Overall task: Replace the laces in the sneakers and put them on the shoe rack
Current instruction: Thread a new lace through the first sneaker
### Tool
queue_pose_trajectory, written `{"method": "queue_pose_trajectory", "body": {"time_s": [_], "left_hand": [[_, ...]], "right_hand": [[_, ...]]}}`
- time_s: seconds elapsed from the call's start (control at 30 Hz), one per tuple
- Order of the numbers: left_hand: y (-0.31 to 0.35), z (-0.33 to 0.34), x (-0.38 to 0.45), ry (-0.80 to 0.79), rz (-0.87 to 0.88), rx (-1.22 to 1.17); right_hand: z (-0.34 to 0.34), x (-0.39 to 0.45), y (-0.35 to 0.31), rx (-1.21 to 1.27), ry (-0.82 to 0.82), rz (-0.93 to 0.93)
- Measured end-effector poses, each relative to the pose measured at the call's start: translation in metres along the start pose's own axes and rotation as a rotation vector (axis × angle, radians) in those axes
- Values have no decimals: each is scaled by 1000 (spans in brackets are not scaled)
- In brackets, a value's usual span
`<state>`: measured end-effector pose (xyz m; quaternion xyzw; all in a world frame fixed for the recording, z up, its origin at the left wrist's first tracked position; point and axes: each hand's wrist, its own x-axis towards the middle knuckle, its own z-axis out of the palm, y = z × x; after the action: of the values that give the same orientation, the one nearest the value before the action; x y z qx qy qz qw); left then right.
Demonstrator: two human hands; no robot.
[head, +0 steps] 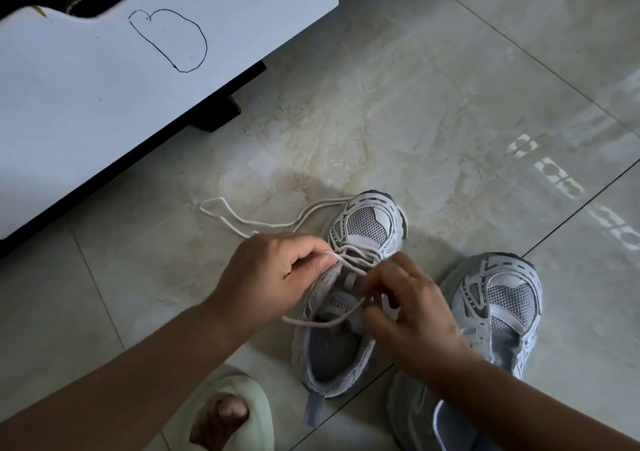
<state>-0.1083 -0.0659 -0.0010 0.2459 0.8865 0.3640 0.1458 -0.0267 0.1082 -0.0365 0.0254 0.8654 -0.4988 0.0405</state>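
So the sneaker being laced [349, 277] sits flat on the floor [398, 121], toe pointing away from the person, which makes sense since the eyelets face up and both hands can work from the heel end. Left hand [273, 267] pinches the white lace [263, 223] right at the sneaker's left eyelet row, probably keeping tension so the crossings near the toe don't go slack. Right hand [412, 312] pinches the other strand over the tongue, looks like it's feeding the next hole. The spare lace trails off to the sneaker's left. The second sneaker [491, 315] waits just right of it, no lace that I can see. No shoe rack in sight.
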Motion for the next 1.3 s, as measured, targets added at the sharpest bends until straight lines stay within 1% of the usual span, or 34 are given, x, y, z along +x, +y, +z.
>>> {"method": "queue_pose_trajectory", "body": {"time_s": [0.07, 0.17, 0.2, 0.27, 0.33, 0.43, 0.53, 0.6, 0.67, 0.73, 0.83, 0.93, 1.0, 1.1, 1.3], "left_hand": [[1, -3, 2, -23, 55, 41], [4, -4, 6, -21, 122, 39], [4, -6, 8, -20, 130, 20], [-1, -11, 10, -23, 140, 28], [-10, -17, 9, -27, 123, 57], [-23, -24, 1, -43, 60, 5], [-29, -30, -9, -92, 47, -31], [-33, -33, -15, -149, 51, -26], [-35, -33, -20, -224, 49, -12], [-36, -28, -21, -276, 64, 48], [-34, -22, -15, -278, 91, 107], [-32, -15, -9, -263, 146, 173], [-30, -10, -8, -246, 123, 167], [-30, -3, -7, -194, 90, 164], [-28, 3, -8, -105, 46, 206]], "right_hand": [[1, 6, -6, 4, 36, -31], [-1, 21, -15, 117, -14, -60], [-2, 26, -17, 116, -21, -88], [-5, 35, -15, 47, 14, -102], [-6, 41, -11, 6, 74, -27], [-7, 48, -3, -52, 155, 148], [-9, 54, 6, -93, 179, 300], [-12, 56, 8, -133, 176, 342], [-13, 57, 6, -153, 150, 320], [-13, 55, 1, -153, 124, 223], [-8, 49, -5, -114, 77, 57], [0, 37, -7, -228, -2, -35], [6, 30, -7, -318, -26, -49], [12, 25, -2, -374, -42, -13], [17, 24, -2, -292, -29, 73]]}}
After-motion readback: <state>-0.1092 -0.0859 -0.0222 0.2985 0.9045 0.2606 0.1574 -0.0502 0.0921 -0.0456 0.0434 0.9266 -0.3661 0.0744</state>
